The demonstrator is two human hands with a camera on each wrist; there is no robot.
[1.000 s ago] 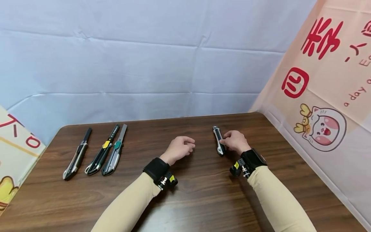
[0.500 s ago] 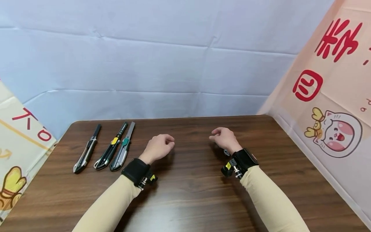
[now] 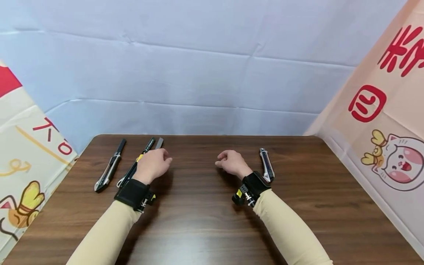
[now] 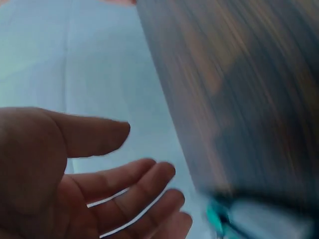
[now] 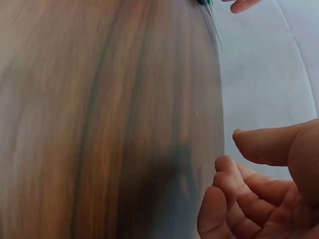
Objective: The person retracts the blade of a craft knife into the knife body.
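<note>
My left hand (image 3: pixel 153 165) hovers over the utility knives on the left, thumb and fingers apart in the left wrist view and nothing between them. It covers most of a utility knife with a green slider (image 4: pixel 215 217); in the head view only that knife's blade (image 3: pixel 159 142) shows. Partly behind the same hand lies a black utility knife with a yellow slider (image 3: pixel 130 173). Loosely bent and holding nothing, my right hand (image 3: pixel 233 162) is above the middle of the table. A silver-and-black utility knife (image 3: pixel 267 165) lies just right of it.
Another silver-and-black utility knife (image 3: pixel 109 171) lies farthest left on the brown wooden table (image 3: pixel 198 202). Behind the table hangs a pale cloth (image 3: pixel 198 66). Printed cloths border the left side (image 3: pixel 29 147) and the right side (image 3: pixel 381 117).
My right hand has left the right-hand utility knife, which stays on the table, and moved left. My left hand has moved left over the other knives. The head view has turned left.
</note>
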